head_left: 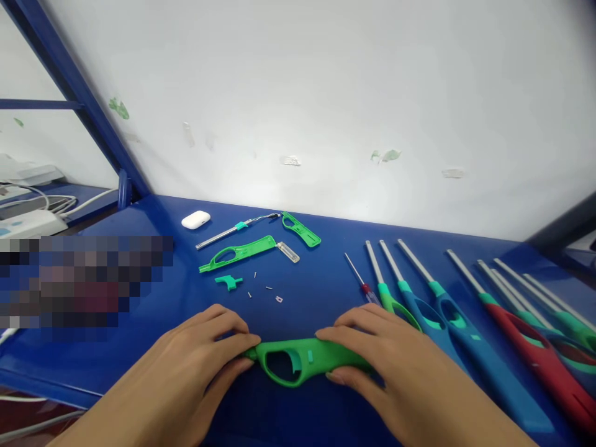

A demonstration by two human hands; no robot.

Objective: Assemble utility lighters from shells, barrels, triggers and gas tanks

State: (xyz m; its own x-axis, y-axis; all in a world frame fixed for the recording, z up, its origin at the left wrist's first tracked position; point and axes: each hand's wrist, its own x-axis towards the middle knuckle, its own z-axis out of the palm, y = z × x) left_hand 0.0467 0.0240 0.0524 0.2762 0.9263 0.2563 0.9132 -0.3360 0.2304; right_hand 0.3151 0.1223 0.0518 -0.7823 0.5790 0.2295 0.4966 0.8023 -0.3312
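A green lighter body [302, 366] with a teal trigger lies sideways between my hands at the front. My left hand [212, 354] pinches its narrow left end; no metal tube shows there. Fingers and thumb of my right hand [367, 354] grip the wide end and hide part of it. Beyond them lie two opened green shell halves [244, 252] [305, 232], a metal tube [218, 237] with a teal collar and wire, a clear fuel tank [288, 252], a loose teal trigger [228, 282], a few small screws [269, 288] and a small plate [279, 299].
Several long lighters with red, blue and green handles [535, 354] lie at the right. A screwdriver [365, 288] is beside them. A white case [196, 220] sits at the back left. Behind the blue table [321, 279] rises a white wall; a blurred patch covers the left side.
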